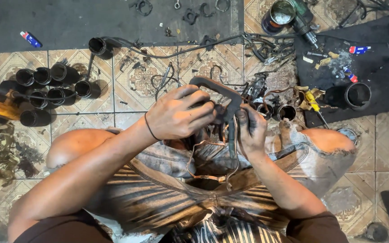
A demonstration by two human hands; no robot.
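Black rubber hose [217, 87], bent, gripped over the lap. Left hand [176, 114]: fingers [201, 110] curled shut around the hose's near-left part. Right hand [251, 130]: fingers closed on its downward leg, thumb up. Long axis runs from far left to the bend, then near toward the body; both hands equally close. Thin copper strips [203, 168] hang below. Floor [131, 78]: patterned tile, oily; black cups [46, 85] left, paint can [278, 15] far right, dark mat [374, 54] right.
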